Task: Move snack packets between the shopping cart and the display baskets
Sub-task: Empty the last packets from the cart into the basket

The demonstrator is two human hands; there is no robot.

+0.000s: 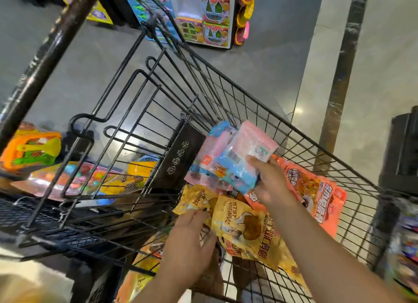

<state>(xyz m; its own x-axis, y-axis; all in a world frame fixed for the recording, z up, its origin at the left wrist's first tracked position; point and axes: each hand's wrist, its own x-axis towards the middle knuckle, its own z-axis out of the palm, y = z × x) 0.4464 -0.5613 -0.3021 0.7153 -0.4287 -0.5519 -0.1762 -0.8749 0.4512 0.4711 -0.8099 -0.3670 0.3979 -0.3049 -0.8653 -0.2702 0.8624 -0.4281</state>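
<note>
Left hand (190, 241) lies straight-fingered on a yellow plastic snack packet (246, 230) inside the black wire shopping cart (248, 103), while the right hand (270, 180) grips a stack of pink-and-blue packets (244, 158) just above, whose slick wrappers could fan apart and slip free.

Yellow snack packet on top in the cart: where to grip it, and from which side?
Likely pinch the yellow packet at its left edge from above, by the left hand: it lies face-up, that edge is exposed, and the orange packet flanks its right.

black-coated metal wire shopping cart (248, 103), glossy crinkled plastic snack packets (246, 225), smooth polished grey floor (260, 60).
</note>
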